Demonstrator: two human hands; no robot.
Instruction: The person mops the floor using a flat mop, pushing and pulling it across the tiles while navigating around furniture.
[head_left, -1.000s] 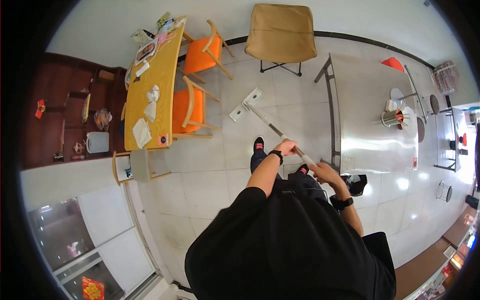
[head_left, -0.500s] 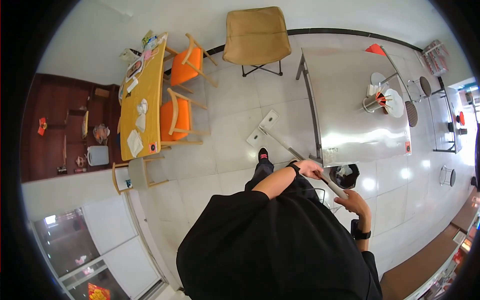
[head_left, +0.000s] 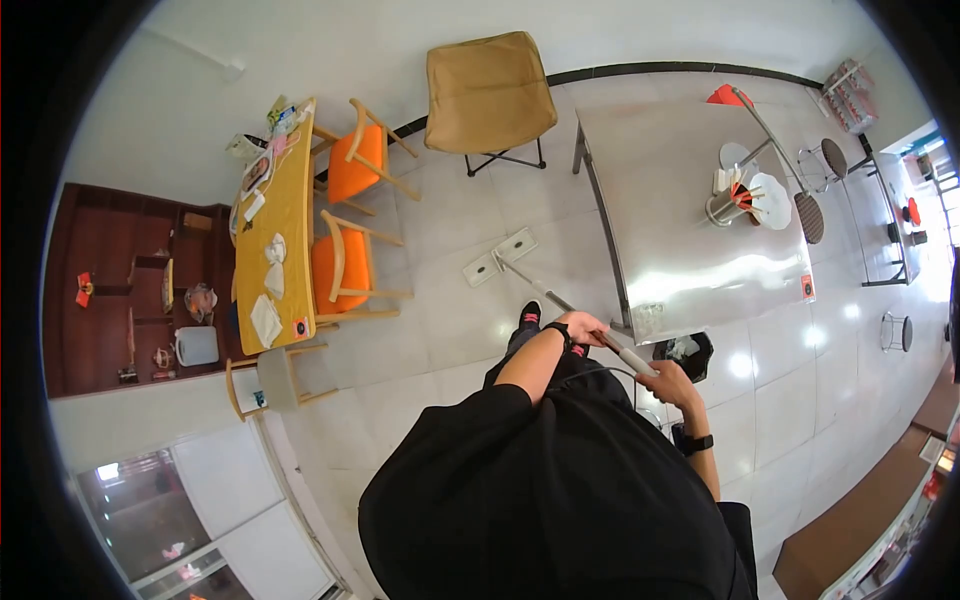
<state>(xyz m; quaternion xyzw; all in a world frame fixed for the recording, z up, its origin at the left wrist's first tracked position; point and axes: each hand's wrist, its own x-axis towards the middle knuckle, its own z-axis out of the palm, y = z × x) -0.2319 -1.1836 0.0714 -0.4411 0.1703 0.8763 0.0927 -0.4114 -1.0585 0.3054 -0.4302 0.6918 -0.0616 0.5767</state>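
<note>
A flat mop reaches forward from my body, its white rectangular head [head_left: 512, 256] lying flat on the tiled floor. My left hand [head_left: 584, 328] is wrapped round the middle of the mop handle [head_left: 554, 298]. Closer to the handle's end, my right hand [head_left: 668, 384] grips the pale grip section [head_left: 633, 361]. A thin dark cord or strap loops beside the handle. My dark shoe [head_left: 530, 315] with red laces stands a little behind the mop head.
A metal table [head_left: 680, 270] stands to the right, with a black trash bin [head_left: 690, 362] by its near edge. Left is a wooden table [head_left: 262, 225] with orange chairs [head_left: 338, 270]. A tan folding chair [head_left: 490, 95] stands ahead against the wall.
The mop head has shifted left and slightly nearer, and its angle has flattened a little. Both hands have moved left with the handle, keeping their grip. The whole view has shifted too.
</note>
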